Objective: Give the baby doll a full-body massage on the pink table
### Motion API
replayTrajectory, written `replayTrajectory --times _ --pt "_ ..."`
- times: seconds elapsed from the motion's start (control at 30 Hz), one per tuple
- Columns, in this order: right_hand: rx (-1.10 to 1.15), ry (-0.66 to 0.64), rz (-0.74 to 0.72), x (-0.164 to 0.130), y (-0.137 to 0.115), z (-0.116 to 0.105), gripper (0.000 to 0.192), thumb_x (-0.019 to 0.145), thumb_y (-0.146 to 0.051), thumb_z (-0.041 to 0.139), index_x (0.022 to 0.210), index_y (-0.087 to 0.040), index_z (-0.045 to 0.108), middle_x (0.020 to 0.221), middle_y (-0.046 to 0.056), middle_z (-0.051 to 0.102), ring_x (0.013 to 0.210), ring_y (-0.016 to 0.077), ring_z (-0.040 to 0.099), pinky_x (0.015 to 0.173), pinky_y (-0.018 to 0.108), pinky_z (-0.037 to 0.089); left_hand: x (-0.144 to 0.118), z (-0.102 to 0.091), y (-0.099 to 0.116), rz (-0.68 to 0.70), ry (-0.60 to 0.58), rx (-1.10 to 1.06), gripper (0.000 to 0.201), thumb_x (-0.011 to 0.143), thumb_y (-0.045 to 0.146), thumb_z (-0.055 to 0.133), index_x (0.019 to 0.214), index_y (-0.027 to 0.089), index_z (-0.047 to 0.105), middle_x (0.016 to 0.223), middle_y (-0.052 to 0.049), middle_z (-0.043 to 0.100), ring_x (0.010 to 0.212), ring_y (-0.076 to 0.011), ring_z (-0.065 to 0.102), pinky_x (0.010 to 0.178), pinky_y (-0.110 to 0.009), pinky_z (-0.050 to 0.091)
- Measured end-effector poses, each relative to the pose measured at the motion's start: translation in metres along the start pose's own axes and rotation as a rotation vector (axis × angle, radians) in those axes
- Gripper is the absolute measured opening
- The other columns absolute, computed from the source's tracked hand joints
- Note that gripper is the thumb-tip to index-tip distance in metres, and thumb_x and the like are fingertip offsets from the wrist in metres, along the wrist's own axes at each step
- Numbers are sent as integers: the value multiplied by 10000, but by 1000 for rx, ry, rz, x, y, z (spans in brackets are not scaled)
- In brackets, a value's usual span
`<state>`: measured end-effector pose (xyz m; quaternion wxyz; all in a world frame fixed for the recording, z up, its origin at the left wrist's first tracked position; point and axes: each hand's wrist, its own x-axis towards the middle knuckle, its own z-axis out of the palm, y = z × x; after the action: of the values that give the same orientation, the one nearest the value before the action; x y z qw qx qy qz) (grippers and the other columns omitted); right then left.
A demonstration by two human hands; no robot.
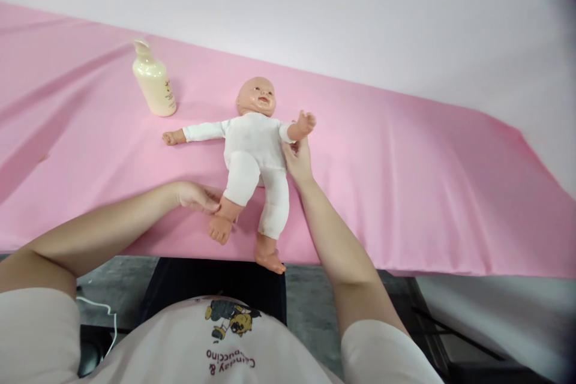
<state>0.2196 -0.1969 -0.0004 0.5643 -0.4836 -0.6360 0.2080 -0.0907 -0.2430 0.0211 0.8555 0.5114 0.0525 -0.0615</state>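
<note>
White doll (254,141) between left grip (197,196), right grip (299,163)

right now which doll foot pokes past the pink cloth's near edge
The foot on the person's right: it alone reaches past the near edge of the pink cloth. The other foot shows inside that edge, its ankle held by the left hand.

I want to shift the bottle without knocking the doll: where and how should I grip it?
Probably around the middle of the bottle, coming from the left. It stands upright with a broad, rounded body, while the pump on top is narrow and may give. The doll lies to its right, with one arm stretched out just in front.
</note>
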Motion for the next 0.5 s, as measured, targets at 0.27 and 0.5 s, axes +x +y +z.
replayTrajectory --times 0.27,0.5 --pt "479 335 372 10 11 -3 497 909 -709 503 1132 -264 504 909 -6 646 703 136 685 778 327 624 -1 5 10 -179 -112 158 442 756 491 799 1095 207 788 996 -72 772 1030 -294 734 861 -328 573" --pt "767 424 690 18 23 -11 599 916 -782 366 1014 -223 560 846 37 663 643 149 681 677 313 650 -2 10 15 -240 -121 151 438 734 457 831 1049 155 799 967 -77 782 1013 -311 745 891 -338 580"
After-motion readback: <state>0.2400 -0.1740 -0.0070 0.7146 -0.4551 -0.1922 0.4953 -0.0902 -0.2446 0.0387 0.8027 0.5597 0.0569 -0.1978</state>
